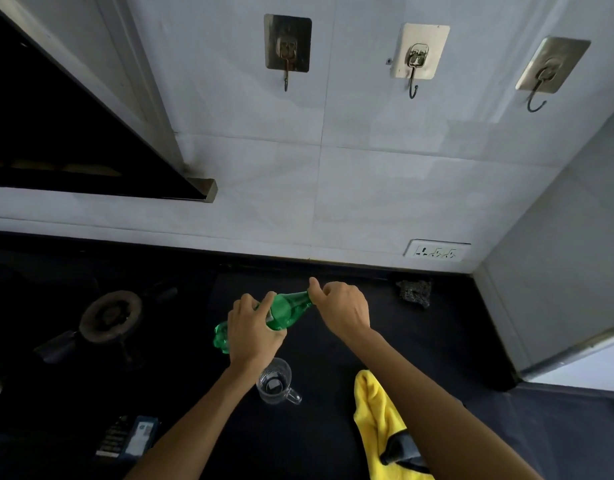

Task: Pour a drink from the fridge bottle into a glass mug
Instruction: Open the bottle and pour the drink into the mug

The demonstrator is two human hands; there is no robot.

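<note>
Two hands on the green bottle [288, 311], mid-frame: your left hand [251, 329] grips its body, your right hand [343, 306] curls its fingers [316, 289] round the neck end. The glass mug [276, 381] stands on the dark surface [298, 445] just below.

Green bottle [288, 311], clear glass mug [274, 381], yellow cloth [374, 417] with a grey patch, black bench [333, 427], pale grey wall tiles [367, 174].
</note>
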